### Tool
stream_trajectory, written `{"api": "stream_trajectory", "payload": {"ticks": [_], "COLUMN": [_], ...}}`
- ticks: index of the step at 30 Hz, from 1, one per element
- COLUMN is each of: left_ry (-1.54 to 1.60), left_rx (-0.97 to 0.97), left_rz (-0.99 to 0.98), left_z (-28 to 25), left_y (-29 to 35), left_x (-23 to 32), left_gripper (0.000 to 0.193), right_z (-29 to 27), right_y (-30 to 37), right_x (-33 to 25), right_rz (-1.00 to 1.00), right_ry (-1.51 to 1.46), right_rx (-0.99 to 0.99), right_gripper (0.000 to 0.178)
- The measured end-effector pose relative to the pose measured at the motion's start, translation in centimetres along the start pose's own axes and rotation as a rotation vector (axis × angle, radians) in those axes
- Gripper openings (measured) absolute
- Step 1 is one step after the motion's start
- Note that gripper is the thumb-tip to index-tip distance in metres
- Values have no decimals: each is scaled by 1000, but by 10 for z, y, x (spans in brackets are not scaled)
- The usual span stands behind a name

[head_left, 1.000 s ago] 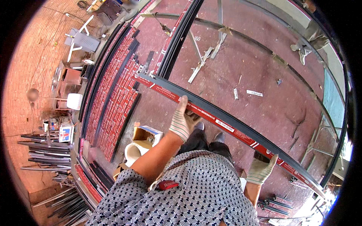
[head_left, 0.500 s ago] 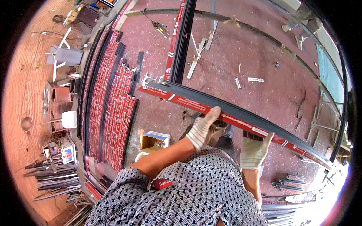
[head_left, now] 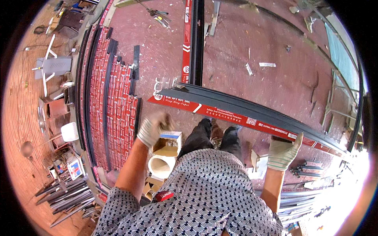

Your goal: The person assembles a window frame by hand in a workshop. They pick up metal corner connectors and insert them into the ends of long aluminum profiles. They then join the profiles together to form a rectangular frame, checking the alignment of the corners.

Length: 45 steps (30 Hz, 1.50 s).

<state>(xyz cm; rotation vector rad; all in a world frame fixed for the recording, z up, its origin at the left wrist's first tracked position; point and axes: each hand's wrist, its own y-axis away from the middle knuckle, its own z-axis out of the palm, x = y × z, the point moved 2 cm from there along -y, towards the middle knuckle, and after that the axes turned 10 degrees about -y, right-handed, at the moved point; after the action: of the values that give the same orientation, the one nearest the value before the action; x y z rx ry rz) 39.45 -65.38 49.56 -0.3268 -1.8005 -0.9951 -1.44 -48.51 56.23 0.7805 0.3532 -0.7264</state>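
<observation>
A long dark grey metal window-frame profile (head_left: 240, 103), with red printed film on its near side, slants across in front of me. Its left end, where the cut channels show, lies by the lower end of another dark profile (head_left: 196, 47) that runs away from me. My right hand (head_left: 284, 154), in a white glove with green stripes, grips the profile toward its right end, thumb up against the red film. Off the profile, my gloved left hand (head_left: 152, 129) hangs above an open cardboard box (head_left: 168, 148). Motion smears its fingers, so I cannot tell if they hold anything.
Red-filmed profiles (head_left: 118, 90) lie stacked at the left. A white roll (head_left: 160, 166) stands near my left side. Pliers-like tools (head_left: 159, 16) and scraps lie on the reddish floor surface. Dark offcuts (head_left: 309, 169) lie at the right. A person's foot (head_left: 309, 24) shows at the far right.
My left hand has let go of the profile and moved left and toward the box. My right hand has shifted right, still gripping the profile. The view has moved slightly.
</observation>
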Motion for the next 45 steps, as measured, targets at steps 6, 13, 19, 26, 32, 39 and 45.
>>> {"api": "stream_trajectory", "payload": {"ticks": [6,13,19,26,32,39,45], "left_ry": [751,79,-351,-623,-323,-381,-441], "left_rx": [148,-98,-49,-109,261,192,177], "left_rz": [-253,-193,-68,-240,-265,-173,-55], "left_z": [-66,-73,-38,-78,-108,-105,-100], "left_y": [-88,-153,-186,-171,-167,-170,-161], "left_x": [4,112,97,112,53,64,80], "left_gripper": [68,91,90,68,46,56,56], "right_z": [3,-7,-4,1,-43,-76,-81], "right_y": [7,19,22,26,21,11,7], "right_x": [-1,-3,-3,0,1,0,1], "right_rz": [2,-50,-44,-53,0,42,56], "right_ry": [-20,-39,-50,-22,71,137,182], "right_rx": [29,39,9,46,70,106,78], "right_gripper": [51,54,59,53,53,54,56]}}
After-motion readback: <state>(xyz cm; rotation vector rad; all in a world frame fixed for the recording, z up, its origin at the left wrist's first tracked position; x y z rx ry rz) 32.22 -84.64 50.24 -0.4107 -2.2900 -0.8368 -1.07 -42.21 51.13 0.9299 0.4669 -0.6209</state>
